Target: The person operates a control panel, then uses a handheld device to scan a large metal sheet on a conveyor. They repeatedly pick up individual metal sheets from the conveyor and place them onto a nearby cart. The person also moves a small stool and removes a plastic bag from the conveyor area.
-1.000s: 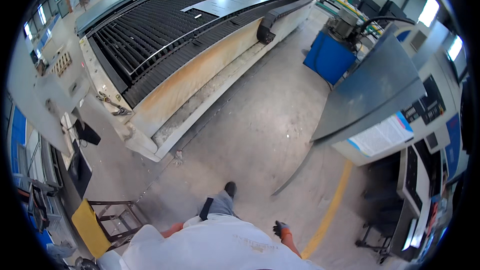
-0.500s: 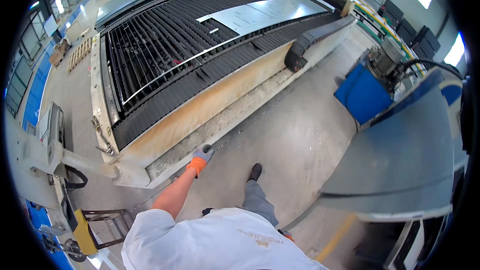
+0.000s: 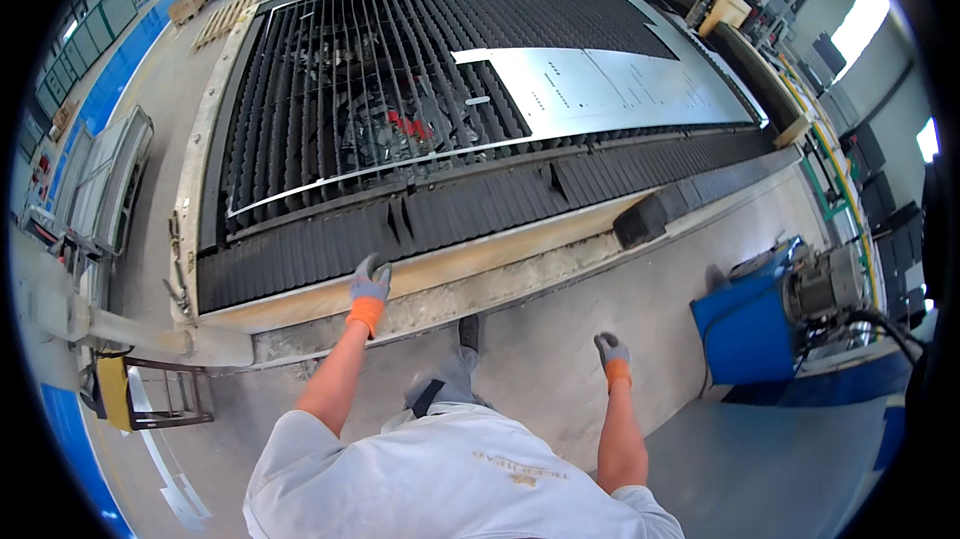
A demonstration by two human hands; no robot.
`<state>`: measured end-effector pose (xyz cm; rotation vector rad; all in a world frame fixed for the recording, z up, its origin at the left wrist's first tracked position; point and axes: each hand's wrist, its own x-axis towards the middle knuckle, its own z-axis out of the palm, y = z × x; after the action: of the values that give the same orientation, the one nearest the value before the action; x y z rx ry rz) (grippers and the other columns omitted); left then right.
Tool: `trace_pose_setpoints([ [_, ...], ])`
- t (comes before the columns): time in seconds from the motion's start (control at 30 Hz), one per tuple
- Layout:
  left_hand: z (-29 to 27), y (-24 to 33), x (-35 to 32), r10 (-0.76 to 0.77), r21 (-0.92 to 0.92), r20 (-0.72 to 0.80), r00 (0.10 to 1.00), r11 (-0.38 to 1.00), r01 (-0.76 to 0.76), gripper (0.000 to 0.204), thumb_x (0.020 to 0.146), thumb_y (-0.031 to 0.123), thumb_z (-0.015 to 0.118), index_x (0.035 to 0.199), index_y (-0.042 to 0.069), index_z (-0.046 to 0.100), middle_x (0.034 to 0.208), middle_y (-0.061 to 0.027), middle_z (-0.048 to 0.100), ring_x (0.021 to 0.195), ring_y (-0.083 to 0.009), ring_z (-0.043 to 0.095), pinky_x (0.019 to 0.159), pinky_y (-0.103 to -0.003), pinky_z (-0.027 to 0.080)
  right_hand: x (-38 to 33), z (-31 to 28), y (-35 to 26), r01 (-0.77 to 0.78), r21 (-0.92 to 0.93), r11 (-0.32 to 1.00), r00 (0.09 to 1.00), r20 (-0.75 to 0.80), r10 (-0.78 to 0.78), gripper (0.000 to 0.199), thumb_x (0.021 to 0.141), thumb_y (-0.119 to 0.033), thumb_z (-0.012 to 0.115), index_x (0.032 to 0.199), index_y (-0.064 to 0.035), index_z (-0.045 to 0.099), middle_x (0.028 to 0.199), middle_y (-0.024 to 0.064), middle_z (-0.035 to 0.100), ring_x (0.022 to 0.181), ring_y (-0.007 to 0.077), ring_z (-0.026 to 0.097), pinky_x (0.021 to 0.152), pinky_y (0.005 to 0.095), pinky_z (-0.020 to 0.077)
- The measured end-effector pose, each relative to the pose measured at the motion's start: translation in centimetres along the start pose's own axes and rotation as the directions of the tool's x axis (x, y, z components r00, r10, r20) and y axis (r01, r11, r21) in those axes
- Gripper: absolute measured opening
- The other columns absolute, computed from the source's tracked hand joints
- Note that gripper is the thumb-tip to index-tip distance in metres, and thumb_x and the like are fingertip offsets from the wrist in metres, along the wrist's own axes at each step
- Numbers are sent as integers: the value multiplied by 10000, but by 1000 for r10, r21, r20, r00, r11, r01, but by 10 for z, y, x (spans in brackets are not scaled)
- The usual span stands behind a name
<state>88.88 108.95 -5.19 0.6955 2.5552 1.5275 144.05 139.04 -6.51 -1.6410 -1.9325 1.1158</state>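
Observation:
My left hand (image 3: 369, 287), in a grey glove with an orange cuff, is raised beside the near edge of a large slatted cutting bed (image 3: 300, 284). Its fingers are apart and nothing is in them. Lower and to the right, my right hand (image 3: 613, 351), gloved alike, hangs over the floor with loosely bent, slightly parted fingers and holds nothing I can see. On the dark slats lies a cut metal sheet (image 3: 630, 89) with small holes and slots. A thin metal strip (image 3: 380, 174) runs along the near side, and a small pale offcut (image 3: 478, 100) rests left of the sheet.
A blue machine unit with a motor (image 3: 745, 329) stands on the floor at right, above a large grey sheet surface (image 3: 770, 459). A pale machine arm (image 3: 150, 334) and a yellow-and-brown metal frame (image 3: 160, 394) are at left. A wooden pallet (image 3: 225, 19) lies farther back.
I have stepped closer to the bed and the view has turned right. My left hand has risen to the bed's edge. My right hand, mostly hidden before, is now fully in view.

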Motion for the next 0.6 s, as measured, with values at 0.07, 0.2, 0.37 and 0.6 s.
trace_pose_setpoints([
  [0.07, 55, 35, 61, 105, 109, -78, 991, 989, -96, 461, 846, 312, 752, 1233, 73, 671, 1217, -161, 683, 1142, -333, 638, 999, -411, 498, 79, -14, -47, 59, 46, 997, 998, -30, -58, 410, 868, -284, 763, 1170, -10, 721, 1090, 126, 752, 977, 218, 698, 894, 338, 532],
  [0.2, 124, 68, 187, 117, 255, -190, 975, 965, -66, 536, 841, 381, 747, 1263, 68, 640, 1276, -185, 644, 1204, -373, 581, 1049, -447, 452, 197, 9, -188, 167, 11, 986, 977, 134, -167, 441, 874, -216, 779, 1226, 27, 673, 1171, 135, 723, 1081, 183, 667, 948, 323, 516],
  [0.37, 195, 73, 321, -68, 505, -93, 993, 857, 106, 734, 835, 457, 725, 1446, 123, 493, 1500, -141, 474, 1415, -339, 393, 1165, -468, 319, 336, 69, -304, 346, -5, 938, 908, 253, -333, 496, 863, -155, 786, 1285, 46, 621, 1222, 151, 701, 1117, 212, 668, 977, 325, 511],
  [0.6, 261, 57, 380, -349, 626, -149, 925, 691, 361, 781, 841, 497, 697, 1500, 165, 440, 1558, -138, 407, 1443, -328, 363, 1179, -492, 288, 515, 221, -449, 614, -277, 739, 779, 365, -510, 614, 797, -389, 776, 1318, -95, 636, 1268, 148, 668, 1177, 323, 623, 1028, 408, 478],
])
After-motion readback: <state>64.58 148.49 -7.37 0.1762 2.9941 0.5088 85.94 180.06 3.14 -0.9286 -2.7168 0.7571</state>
